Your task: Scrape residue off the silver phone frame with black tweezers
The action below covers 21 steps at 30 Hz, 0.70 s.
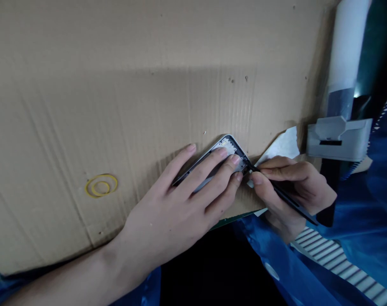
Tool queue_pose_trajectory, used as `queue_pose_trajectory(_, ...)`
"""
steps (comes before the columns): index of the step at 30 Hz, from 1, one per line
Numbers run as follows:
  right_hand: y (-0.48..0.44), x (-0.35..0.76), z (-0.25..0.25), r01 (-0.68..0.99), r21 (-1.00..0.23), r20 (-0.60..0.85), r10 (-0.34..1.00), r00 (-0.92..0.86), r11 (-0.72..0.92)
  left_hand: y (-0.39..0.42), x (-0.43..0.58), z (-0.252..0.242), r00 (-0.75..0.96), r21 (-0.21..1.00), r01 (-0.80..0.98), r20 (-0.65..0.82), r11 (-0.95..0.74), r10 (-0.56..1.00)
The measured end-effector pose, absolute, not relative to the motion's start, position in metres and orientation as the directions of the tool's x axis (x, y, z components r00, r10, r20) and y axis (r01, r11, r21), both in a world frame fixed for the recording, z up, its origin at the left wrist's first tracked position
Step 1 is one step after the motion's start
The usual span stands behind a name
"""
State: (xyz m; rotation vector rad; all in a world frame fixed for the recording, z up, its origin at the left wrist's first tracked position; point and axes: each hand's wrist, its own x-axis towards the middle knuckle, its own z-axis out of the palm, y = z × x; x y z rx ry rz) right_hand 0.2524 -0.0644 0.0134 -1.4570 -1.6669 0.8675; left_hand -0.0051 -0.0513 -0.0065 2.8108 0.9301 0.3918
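My left hand (pixel 180 199) lies flat and spread on the phone (pixel 227 144). It does not grip the phone: the fingers (pixel 209 163) are stretched out side by side and press down on the open back. The phone lies near the front edge of a big sheet of cardboard (pixel 117 85), tilted so that one rounded corner points away from me. Only that far corner and a strip of its grey rim show past my fingertips, and my hand covers the rest. Inside the corner I see pale metal parts, too small to make out.

My right hand (pixel 292 187) is closed on a thin black tool (pixel 292 199), pinched between thumb and forefinger much like a pen. The tip of the tool touches the right edge of the phone, just beside my left fingertips, and its shaft runs back and down across my palm. My two hands almost meet there.

A torn white scrap of paper (pixel 283 146) lies on the cardboard just behind my right hand. Two yellow rubber bands (pixel 101 185), one inside the other, lie well apart to the left. At the right edge stands a grey clamp (pixel 338 138) with a white tube (pixel 346 42) rising above it. Blue cloth (pixel 365 238) fills the lower right, below my right hand.
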Motion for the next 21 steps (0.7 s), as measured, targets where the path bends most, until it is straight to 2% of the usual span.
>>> queue_pose_trajectory(7,-0.0659,0.2492,0.0159,0.554,-0.817,0.135,0.987,-0.084,0.159,-0.0522,-0.0062,-0.0077,0.775,0.198,0.568,0.198,-0.799,0.6)
queue_pose_trajectory(16,-0.0617,0.2472,0.0188,0.611,-0.779,0.121,0.99,-0.071,0.139,-0.0553,-0.0062,-0.0086,0.763,0.246,0.565,0.207,-0.788,0.612)
queue_pose_trajectory(19,-0.0608,0.2471,0.0188,0.586,-0.785,0.173,0.98,-0.102,0.2,-0.0545,-0.0066,-0.0075,0.762,0.266,0.566,0.193,-0.781,0.618)
queue_pose_trajectory(21,-0.0612,0.2473,0.0186,0.59,-0.786,0.162,0.983,-0.091,0.184,-0.0546,-0.0068,-0.0076,0.761,0.281,0.561,0.193,-0.778,0.619)
